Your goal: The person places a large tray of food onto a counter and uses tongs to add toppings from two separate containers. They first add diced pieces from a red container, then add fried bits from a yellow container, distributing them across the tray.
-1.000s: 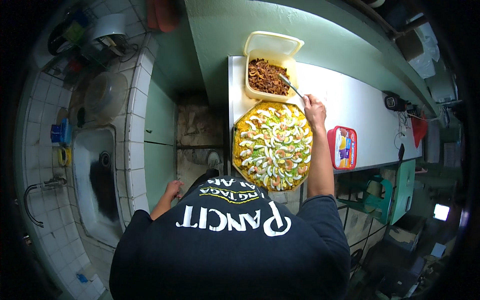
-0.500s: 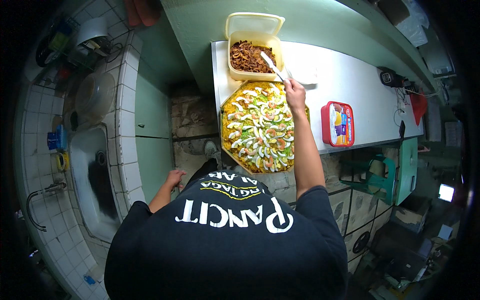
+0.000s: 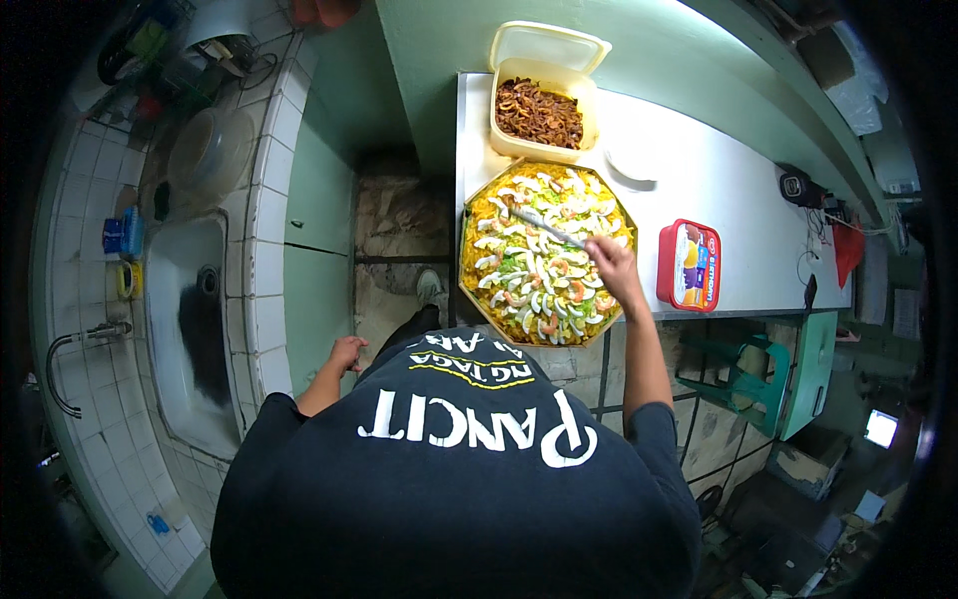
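Observation:
My right hand (image 3: 615, 268) grips a slim metal utensil (image 3: 547, 228), held low over an octagonal tray (image 3: 461, 262) of yellow noodles. The utensil's tip reaches the upper left part of the food; whether it touches is unclear. Egg slices, shrimp and shredded greens cover the noodles. Behind the tray stands a cream plastic container (image 3: 544, 152) of brown, crispy-looking pieces (image 3: 539, 112), its lid (image 3: 549, 48) tipped back. My left hand (image 3: 347, 352) hangs at my left side, holding nothing, fingers loosely bent and a little apart.
A red plastic tub (image 3: 689, 265) sits right of the tray on the white table (image 3: 733, 190). A white curved dish (image 3: 632, 178) lies behind. On the left is a sink (image 3: 190, 334) in a tiled counter (image 3: 267, 230). A green plastic chair (image 3: 743, 374) stands at right.
My right hand has moved from beside the brown pieces toward me and over the tray, swinging the utensil's tip onto the noodle side. My left hand stays low. The view has shifted slightly.

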{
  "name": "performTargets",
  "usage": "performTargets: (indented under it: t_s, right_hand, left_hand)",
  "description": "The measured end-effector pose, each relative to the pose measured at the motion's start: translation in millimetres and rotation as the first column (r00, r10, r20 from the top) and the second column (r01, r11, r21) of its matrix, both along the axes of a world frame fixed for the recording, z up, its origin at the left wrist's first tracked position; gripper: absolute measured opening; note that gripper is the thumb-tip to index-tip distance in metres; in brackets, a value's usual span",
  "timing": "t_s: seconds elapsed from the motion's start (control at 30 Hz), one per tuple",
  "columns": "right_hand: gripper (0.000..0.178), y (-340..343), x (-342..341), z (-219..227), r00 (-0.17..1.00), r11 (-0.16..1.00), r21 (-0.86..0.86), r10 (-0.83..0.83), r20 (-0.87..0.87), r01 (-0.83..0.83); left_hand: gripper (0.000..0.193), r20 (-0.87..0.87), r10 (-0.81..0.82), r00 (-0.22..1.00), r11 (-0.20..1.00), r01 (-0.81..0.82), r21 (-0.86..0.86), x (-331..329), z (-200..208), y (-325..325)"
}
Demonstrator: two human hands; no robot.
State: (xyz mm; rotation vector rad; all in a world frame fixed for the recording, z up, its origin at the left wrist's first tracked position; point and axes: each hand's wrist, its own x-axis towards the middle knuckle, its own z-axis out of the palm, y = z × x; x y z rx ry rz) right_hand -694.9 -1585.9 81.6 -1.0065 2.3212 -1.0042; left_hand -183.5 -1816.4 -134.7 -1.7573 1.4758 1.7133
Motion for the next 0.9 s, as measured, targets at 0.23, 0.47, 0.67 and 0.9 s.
performTargets:
  t_s: [0.23, 0.47, 0.67, 0.9]
  right_hand:
    - [0.017, 11, 52, 6, 0.944, 0.992, 0.077, 0.115, -0.309, -0.096]
    - [0.021, -18, -14, 28, 0.924, 0.981, -0.125, -0.180, -0.338, 0.146]
    - [0.025, -119, -59, 29, 0.814, 0.959, 0.193, -0.061, -0.577, 0.208]
    - [0.026, -183, -57, 12, 0.776, 0.954, 0.273, 0.079, -0.626, 0.124]
  left_hand:
    - [0.022, 0.000, -0.036, 0.999, 0.999, 0.036, -0.008, -16, 4, -4]
    - [0.021, -0.022, -0.032, 0.999, 0.999, 0.032, 0.008, -41, 30, -13]
    - [0.021, -0.027, -0.046, 0.999, 0.999, 0.046, -0.016, -39, 26, -22]
    - [0.023, -0.098, -0.014, 0.995, 0.998, 0.008, -0.057, -3, 0, -31]
